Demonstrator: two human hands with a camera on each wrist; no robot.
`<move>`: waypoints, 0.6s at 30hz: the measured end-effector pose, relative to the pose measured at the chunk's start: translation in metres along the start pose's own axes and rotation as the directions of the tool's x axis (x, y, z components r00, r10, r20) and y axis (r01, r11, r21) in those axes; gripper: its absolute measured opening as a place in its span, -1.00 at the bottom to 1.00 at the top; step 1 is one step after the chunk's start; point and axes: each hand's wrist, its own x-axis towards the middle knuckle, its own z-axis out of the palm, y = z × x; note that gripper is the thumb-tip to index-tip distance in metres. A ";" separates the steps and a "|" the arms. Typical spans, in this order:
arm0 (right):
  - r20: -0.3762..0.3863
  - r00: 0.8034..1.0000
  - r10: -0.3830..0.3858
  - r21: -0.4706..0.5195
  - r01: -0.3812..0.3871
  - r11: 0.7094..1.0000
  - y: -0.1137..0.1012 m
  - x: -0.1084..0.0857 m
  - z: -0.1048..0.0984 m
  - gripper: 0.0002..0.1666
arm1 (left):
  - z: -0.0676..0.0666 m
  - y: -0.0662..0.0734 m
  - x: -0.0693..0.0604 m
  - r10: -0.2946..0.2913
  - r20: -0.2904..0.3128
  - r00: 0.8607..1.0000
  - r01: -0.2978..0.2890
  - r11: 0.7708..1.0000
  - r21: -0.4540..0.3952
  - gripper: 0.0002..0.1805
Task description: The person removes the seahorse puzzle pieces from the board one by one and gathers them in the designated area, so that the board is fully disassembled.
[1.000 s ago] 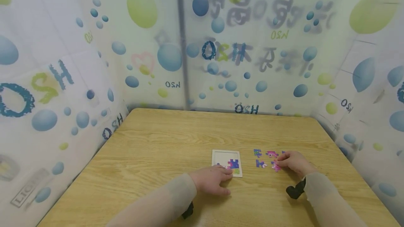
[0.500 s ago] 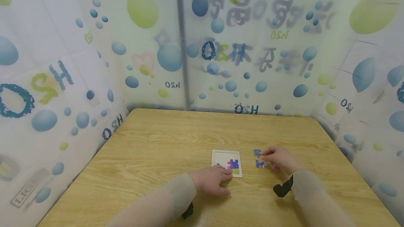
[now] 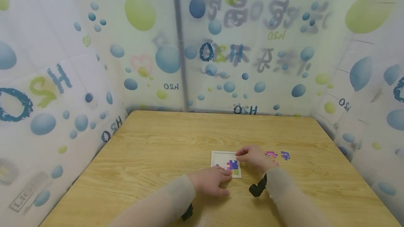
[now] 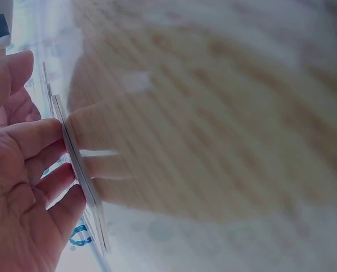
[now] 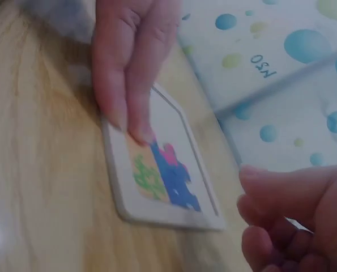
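My left hand (image 3: 209, 181) rests on the lower left part of a white square puzzle tray (image 3: 217, 152), with its fingers fairly straight and the thumb apart. In the right wrist view, its fingertips lie on the tray (image 5: 162, 218), next to fitted blue, pink and green-orange pieces (image 5: 179, 184). My right hand (image 3: 254, 157) is at the tray's right edge, thumb and fingers brought together in a pinch. The puzzle piece between them is hidden by the fingertips. Behind that hand lie a pink piece (image 3: 270, 154) and a blue-purple piece (image 3: 285, 155).
The wooden table (image 3: 157, 143) extends around the tray. A patterned sheet (image 3: 202, 66) with blue and green dots hangs behind and at both sides. A black strap part (image 3: 258, 189) shows at the right wrist. Part of another pink piece (image 3: 275, 163) peeks out beside the right hand.
My right hand has moved left from over the loose pieces to the tray's right edge, uncovering the blue-purple piece. The left hand keeps its place on the tray.
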 end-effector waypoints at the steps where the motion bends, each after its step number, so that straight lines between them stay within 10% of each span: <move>1: 0.011 1.000 -0.004 -0.003 0.004 1.000 -0.001 0.002 0.003 -0.87 | 0.000 0.000 0.000 0.000 -0.001 1.000 0.000 1.000 0.000 -0.27; 18: 0.009 0.998 -0.065 -0.125 0.066 0.990 0.004 0.010 0.028 -0.84 | 0.002 0.001 0.000 0.008 -0.036 0.999 -0.008 1.000 0.004 -0.28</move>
